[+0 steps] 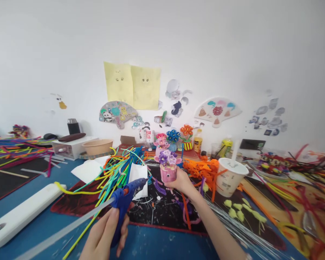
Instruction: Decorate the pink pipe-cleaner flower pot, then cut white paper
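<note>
My left hand [104,234] grips a blue hot glue gun [127,196] near the table's front edge, with a clear glue stick trailing back to the lower left. The gun's nozzle points right, toward a small pink pot of purple pipe-cleaner flowers [168,167]. My right hand [182,180] holds that pot upright above a black, glue-spattered mat [157,213]. A short gap separates nozzle and pot.
A heap of coloured pipe cleaners [116,173] lies left of the pot, orange ones [203,169] to its right. A white paper cup [230,177] leans nearby. A white power strip [21,213] sits front left. Finished flower pots [173,141] line the wall.
</note>
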{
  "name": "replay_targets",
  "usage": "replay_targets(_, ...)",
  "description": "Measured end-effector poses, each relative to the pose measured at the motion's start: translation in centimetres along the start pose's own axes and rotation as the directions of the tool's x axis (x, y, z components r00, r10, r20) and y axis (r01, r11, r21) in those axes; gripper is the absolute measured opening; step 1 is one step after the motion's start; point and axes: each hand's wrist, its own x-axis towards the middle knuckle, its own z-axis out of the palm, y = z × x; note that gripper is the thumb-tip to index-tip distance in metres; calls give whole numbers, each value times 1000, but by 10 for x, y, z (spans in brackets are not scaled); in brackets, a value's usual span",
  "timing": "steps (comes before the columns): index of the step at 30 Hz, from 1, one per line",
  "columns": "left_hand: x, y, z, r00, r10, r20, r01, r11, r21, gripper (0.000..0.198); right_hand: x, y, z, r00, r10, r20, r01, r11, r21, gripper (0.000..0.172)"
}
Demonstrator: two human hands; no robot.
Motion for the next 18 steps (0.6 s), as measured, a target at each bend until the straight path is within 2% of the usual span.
replay_targets(5, 8, -1, 13, 998, -48, 30, 52, 991, -124, 54, 2, 2, 2, 1000, -10, -12, 10, 997, 77, 57)
replay_targets(11, 25, 2, 20, 982, -108, 155, 138, 971, -197, 51, -3, -11, -6, 997, -35, -64, 45, 984, 171, 51)
replay_targets(14, 31, 6, 22, 979, -87, 185, 116, 982, -151, 44, -10, -21, -10, 994, -56, -91, 75, 972, 224, 51)
replay_targets(18, 31, 11, 21, 987, -37, 155, 46, 997, -54, 34, -18, -28, -14, 989, -97, -108, 123, 954, 274, 48)
